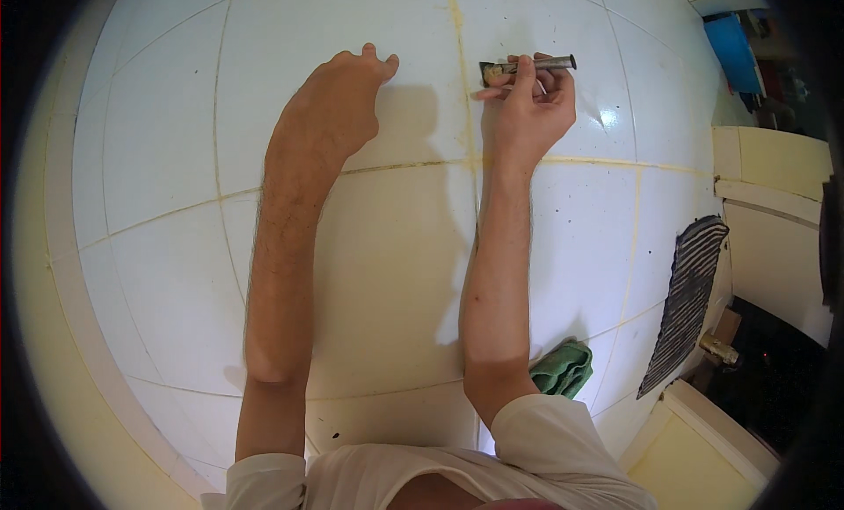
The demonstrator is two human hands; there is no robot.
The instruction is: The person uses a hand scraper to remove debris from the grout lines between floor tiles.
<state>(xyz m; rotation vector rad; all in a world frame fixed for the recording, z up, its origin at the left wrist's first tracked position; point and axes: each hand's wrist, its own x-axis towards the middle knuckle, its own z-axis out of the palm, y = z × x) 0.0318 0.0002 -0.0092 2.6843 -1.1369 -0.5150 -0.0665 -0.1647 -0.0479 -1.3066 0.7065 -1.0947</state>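
My right hand [532,114] grips a small scraper [556,62] with a tubular metal handle and a dark end. The handle points right, and the dark end lies left, close to the yellowed upright grout line [458,35]. Something tan shows near that end, partly behind the fingers. To the left, my left hand [330,110] is over the white floor tiles [396,237], back upward. Its visible fingertips are apart, with nothing seen in them; the other fingers are hidden under the hand.
By my right elbow lies a crumpled green cloth [564,369]. A black-and-white striped mat [686,299] rests farther right, beside a cream ledge [774,163]. A blue container [732,53] stands at the far right. Along the left runs a pale wall edge [61,185].
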